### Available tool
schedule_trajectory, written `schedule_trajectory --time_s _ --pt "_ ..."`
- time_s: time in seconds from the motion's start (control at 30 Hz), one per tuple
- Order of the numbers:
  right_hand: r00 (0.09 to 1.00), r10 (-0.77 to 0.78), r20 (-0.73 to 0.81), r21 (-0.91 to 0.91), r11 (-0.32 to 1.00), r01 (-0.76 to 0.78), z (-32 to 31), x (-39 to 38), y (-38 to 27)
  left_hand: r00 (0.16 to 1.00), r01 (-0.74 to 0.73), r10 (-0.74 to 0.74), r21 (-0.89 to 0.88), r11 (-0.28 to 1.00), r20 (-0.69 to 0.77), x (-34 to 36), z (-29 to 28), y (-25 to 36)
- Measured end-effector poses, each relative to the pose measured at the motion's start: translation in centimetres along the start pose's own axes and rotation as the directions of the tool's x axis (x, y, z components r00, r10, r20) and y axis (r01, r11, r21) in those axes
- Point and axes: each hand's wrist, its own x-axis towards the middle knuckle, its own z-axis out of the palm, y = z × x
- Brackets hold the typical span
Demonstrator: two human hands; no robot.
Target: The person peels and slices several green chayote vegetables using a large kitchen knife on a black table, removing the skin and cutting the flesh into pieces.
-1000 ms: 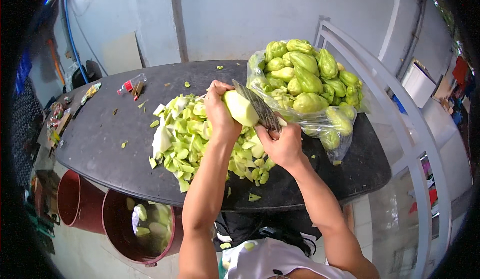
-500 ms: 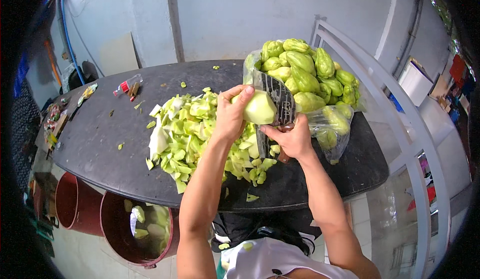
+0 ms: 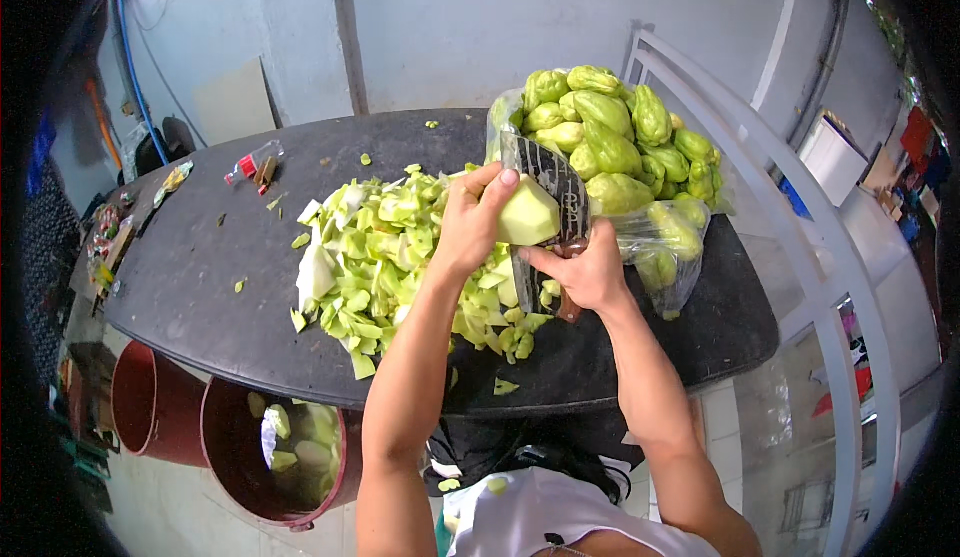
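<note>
My left hand (image 3: 474, 219) grips a peeled pale green chayote (image 3: 528, 219), thumb on top and fingers curled round its far side. In my right hand (image 3: 590, 275) is a knife with a broad dark patterned blade (image 3: 572, 195) and a brown handle (image 3: 569, 307) that sticks out below the fist. The blade stands against the right end of the chayote, partly hiding it. Beneath and left of my hands spreads a heap of green peelings (image 3: 385, 242). Just beyond the knife sits a clear plastic bag piled with unpeeled chayotes (image 3: 612, 147).
Everything lies on a black table (image 3: 190, 257) with a curved edge. A crumpled plastic bottle (image 3: 250, 165) rests at its far left. Below the left edge stand a red bin (image 3: 344, 477) holding peeled pieces in liquid and another red bin (image 3: 150, 407). A grey metal railing (image 3: 790, 177) runs along the right.
Both hands, with the chayote and knife, have shifted slightly right in the picture. The knife blade stands a little more upright against the chayote's end.
</note>
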Motion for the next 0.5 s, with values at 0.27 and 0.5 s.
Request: schedule_trajectory --time_s 0.27,0.5 --pt "0.991 -0.129 -0.021 0.145 0.981 0.131 0.4 0.6 1.0 0.972 0.19 -0.212 -0.192 0.963 -0.103 -0.7 2.1 -1.8" --pt "0.99 -0.123 -0.07 0.182 0.974 0.134 0.8 1.1 1.5 0.933 0.319 -0.358 -0.414 0.852 -0.018 -0.1 2.5 -4.5"
